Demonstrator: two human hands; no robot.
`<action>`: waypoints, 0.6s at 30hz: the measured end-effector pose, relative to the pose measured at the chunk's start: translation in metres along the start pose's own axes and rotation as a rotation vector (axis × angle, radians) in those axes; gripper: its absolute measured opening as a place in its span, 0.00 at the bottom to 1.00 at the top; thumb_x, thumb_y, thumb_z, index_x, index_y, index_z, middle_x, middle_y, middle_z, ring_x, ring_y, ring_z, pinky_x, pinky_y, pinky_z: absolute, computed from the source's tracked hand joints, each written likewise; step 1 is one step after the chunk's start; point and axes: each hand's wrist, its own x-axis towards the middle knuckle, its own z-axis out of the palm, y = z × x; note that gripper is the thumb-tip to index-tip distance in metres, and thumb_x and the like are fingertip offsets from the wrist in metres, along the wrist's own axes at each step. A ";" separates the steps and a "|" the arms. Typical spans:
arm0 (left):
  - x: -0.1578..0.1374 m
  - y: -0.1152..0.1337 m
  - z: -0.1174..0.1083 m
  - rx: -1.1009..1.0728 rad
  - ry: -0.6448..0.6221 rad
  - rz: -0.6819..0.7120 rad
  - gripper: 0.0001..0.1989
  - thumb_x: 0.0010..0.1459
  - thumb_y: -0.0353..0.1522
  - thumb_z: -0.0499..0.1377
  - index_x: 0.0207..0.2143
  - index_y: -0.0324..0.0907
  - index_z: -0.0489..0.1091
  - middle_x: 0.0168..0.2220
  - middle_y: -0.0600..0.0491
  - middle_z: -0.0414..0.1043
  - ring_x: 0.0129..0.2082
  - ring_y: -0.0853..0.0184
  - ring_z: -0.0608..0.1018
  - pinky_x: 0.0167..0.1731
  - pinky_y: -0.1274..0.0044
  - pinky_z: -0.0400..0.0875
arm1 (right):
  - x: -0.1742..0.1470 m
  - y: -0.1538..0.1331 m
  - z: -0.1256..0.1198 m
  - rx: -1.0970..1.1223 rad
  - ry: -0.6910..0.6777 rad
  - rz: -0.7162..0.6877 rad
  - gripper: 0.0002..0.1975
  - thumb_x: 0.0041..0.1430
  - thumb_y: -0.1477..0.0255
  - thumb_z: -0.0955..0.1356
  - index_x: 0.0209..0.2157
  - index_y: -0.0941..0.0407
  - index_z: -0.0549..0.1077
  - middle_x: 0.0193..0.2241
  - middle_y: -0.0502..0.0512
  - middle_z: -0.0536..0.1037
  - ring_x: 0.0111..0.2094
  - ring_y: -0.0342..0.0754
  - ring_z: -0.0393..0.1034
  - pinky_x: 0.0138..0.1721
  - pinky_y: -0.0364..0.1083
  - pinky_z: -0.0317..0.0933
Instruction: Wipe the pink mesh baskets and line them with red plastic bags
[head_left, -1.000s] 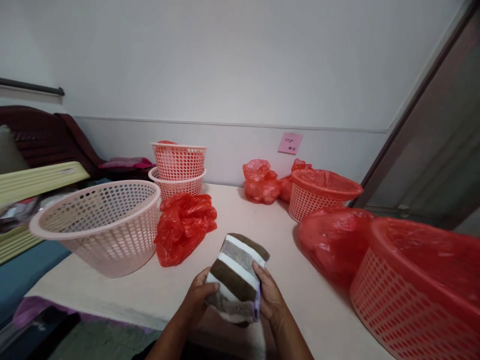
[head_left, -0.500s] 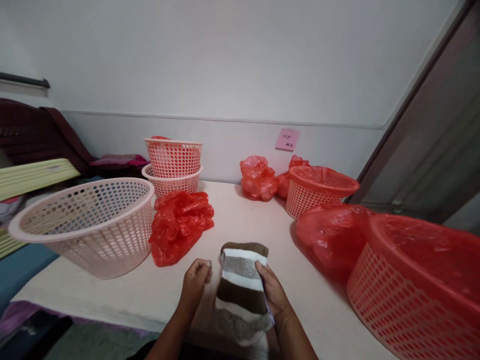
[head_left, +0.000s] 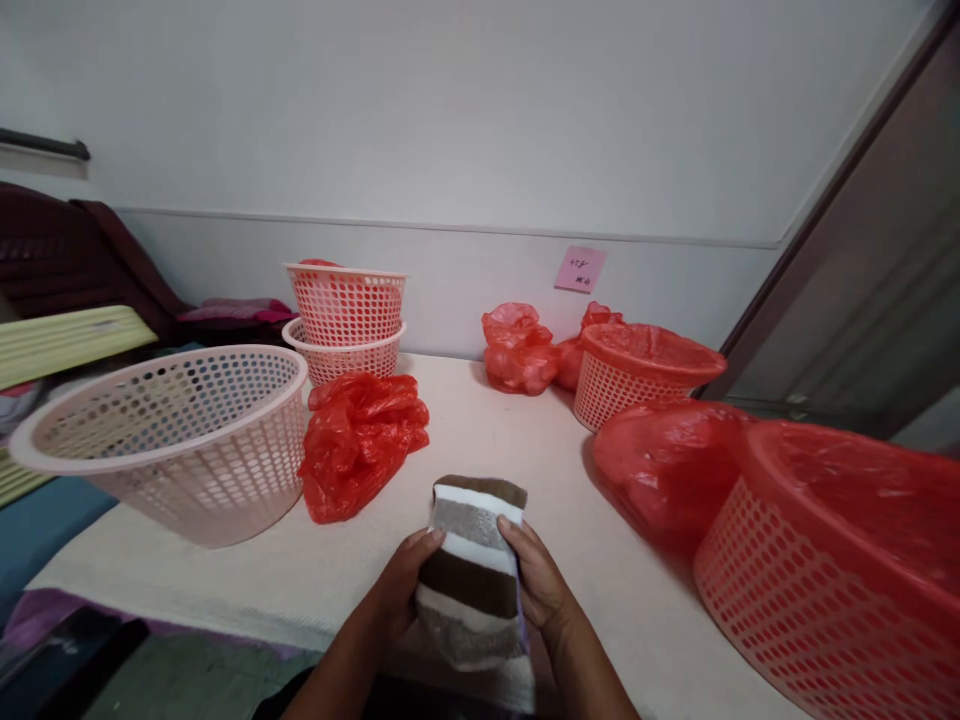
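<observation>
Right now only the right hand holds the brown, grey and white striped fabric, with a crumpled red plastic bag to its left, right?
No: in the head view, the left hand holds the striped fabric alongside the right hand; the red bag is to its left.

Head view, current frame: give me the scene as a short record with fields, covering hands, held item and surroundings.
Held item: striped cloth in brown, white and grey
Left hand: grips the cloth's left edge, thumb on top
Right hand: grips its right edge, thumb on top
Left side: pale pink basket, crumpled red bag beside it
Back left: two stacked baskets
Right side: two baskets with red plastic inside
Wall: pink note, writing too small to read
</observation>
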 end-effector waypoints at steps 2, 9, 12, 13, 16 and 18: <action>-0.001 0.002 -0.003 -0.014 -0.016 -0.020 0.20 0.51 0.38 0.64 0.43 0.34 0.74 0.38 0.42 0.80 0.39 0.54 0.80 0.42 0.67 0.71 | 0.000 0.002 0.001 -0.023 0.001 0.012 0.19 0.55 0.66 0.71 0.48 0.57 0.71 0.36 0.56 0.81 0.37 0.53 0.77 0.43 0.52 0.67; -0.002 0.005 -0.012 -0.084 0.135 0.018 0.17 0.44 0.34 0.63 0.38 0.38 0.73 0.32 0.50 0.80 0.34 0.57 0.81 0.37 0.69 0.72 | 0.005 0.000 -0.003 -0.083 0.053 -0.069 0.13 0.55 0.64 0.71 0.39 0.57 0.74 0.34 0.54 0.81 0.35 0.50 0.75 0.39 0.47 0.66; -0.001 0.008 -0.019 -0.109 0.228 0.021 0.16 0.39 0.33 0.60 0.35 0.40 0.73 0.27 0.52 0.79 0.33 0.56 0.81 0.34 0.67 0.73 | 0.006 0.000 -0.004 -0.140 0.042 -0.098 0.14 0.54 0.60 0.71 0.34 0.57 0.75 0.29 0.53 0.79 0.33 0.48 0.74 0.35 0.44 0.64; 0.000 0.009 -0.020 -0.113 0.241 0.023 0.16 0.38 0.32 0.58 0.34 0.40 0.73 0.26 0.52 0.79 0.32 0.55 0.81 0.34 0.67 0.73 | 0.007 0.000 -0.004 -0.166 0.044 -0.096 0.15 0.54 0.59 0.70 0.32 0.57 0.75 0.28 0.53 0.79 0.32 0.47 0.73 0.34 0.43 0.64; -0.001 0.010 -0.023 -0.107 0.224 0.035 0.17 0.37 0.32 0.57 0.34 0.41 0.74 0.26 0.52 0.79 0.32 0.55 0.81 0.33 0.66 0.74 | 0.006 0.002 -0.003 -0.221 0.028 -0.057 0.16 0.56 0.57 0.69 0.32 0.57 0.76 0.30 0.52 0.79 0.32 0.47 0.73 0.37 0.44 0.64; -0.002 0.009 -0.022 -0.089 0.192 0.050 0.17 0.37 0.31 0.57 0.34 0.40 0.74 0.27 0.52 0.79 0.33 0.55 0.81 0.34 0.66 0.74 | 0.005 0.003 0.000 -0.227 0.001 -0.028 0.16 0.57 0.57 0.69 0.36 0.56 0.76 0.34 0.53 0.80 0.35 0.48 0.73 0.42 0.47 0.64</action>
